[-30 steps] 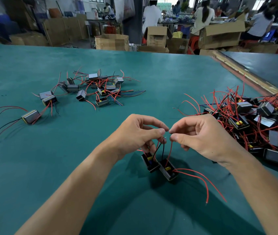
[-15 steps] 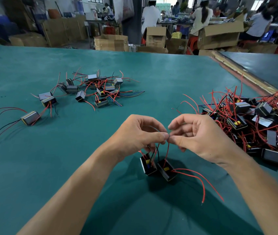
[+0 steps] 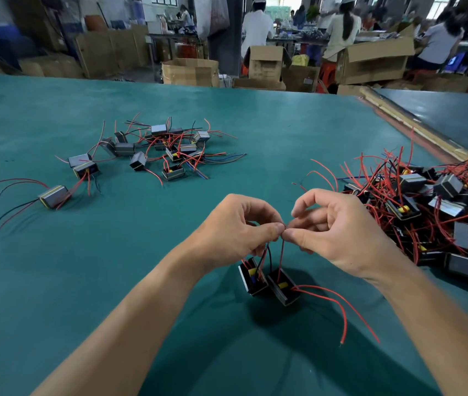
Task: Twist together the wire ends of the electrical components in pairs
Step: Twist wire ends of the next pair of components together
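Both hands have drawn together; left hand and right hand each pinch wire ends, two components dangling just above the green surface.

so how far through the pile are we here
Done, it seems: a scatter of components on the left of the table. In hand: left hand and right hand pinch wire ends above two components. Left: the bigger tangled heap on the right.

open cardboard boxes line the teal table's far edge — seated workers beyond (backs turned).
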Demonstrator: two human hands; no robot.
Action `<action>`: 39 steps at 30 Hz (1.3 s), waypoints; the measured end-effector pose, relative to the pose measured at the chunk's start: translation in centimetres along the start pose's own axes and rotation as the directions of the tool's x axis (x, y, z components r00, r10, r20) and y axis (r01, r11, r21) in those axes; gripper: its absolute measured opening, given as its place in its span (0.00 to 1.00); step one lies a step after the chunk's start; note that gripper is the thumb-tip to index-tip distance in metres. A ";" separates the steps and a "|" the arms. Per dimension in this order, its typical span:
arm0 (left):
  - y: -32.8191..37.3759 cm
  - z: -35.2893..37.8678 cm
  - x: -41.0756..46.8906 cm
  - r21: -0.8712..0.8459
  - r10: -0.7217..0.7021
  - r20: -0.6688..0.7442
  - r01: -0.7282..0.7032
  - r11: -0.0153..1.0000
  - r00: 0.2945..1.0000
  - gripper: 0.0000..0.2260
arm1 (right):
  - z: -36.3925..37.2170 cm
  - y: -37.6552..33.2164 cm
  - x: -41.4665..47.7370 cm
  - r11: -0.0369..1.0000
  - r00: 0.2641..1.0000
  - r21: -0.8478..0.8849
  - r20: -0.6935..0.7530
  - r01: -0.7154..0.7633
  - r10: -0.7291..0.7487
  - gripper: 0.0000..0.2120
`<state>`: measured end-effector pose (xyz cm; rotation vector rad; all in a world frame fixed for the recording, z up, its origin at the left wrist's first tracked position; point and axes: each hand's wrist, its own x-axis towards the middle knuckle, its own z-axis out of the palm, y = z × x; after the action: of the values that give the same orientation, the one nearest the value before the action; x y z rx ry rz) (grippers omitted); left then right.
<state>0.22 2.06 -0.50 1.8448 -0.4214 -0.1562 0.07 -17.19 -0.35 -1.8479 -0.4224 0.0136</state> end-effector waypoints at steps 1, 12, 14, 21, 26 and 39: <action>0.0 0.1 0.0 0.016 -0.003 0.000 0.003 1.000 1.000 0.08 | 0.1 0.0 0.0 1.000 1.000 -0.015 0.011 -0.001 0.001 0.12; -0.5 0.5 0.2 0.111 -0.023 -0.037 0.027 0.993 0.999 0.11 | 1.3 0.7 -0.1 0.983 0.993 -0.185 0.113 0.007 0.015 0.12; -0.4 0.4 0.1 0.119 -0.023 -0.029 0.026 0.993 0.999 0.12 | 1.3 0.5 -0.1 0.980 0.992 -0.197 0.125 0.018 0.006 0.12; 0.4 0.6 -0.2 0.102 -0.074 0.032 0.071 0.992 0.997 0.13 | 0.8 0.2 -0.4 0.964 0.972 -0.264 0.234 0.039 0.025 0.11; 0.8 0.3 0.0 -0.025 -0.104 0.046 0.106 0.994 0.994 0.08 | 0.6 0.2 -0.3 0.979 0.979 -0.201 0.201 0.023 0.018 0.14; 0.7 -0.2 -0.3 -0.024 -0.125 0.056 0.126 0.992 0.991 0.10 | 1.1 0.3 -0.5 0.964 0.973 -0.260 0.233 0.054 0.008 0.17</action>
<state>-0.14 2.13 0.20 1.8435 -0.3387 -0.2973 -0.58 -16.35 -1.08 -2.1140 -0.6341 0.1662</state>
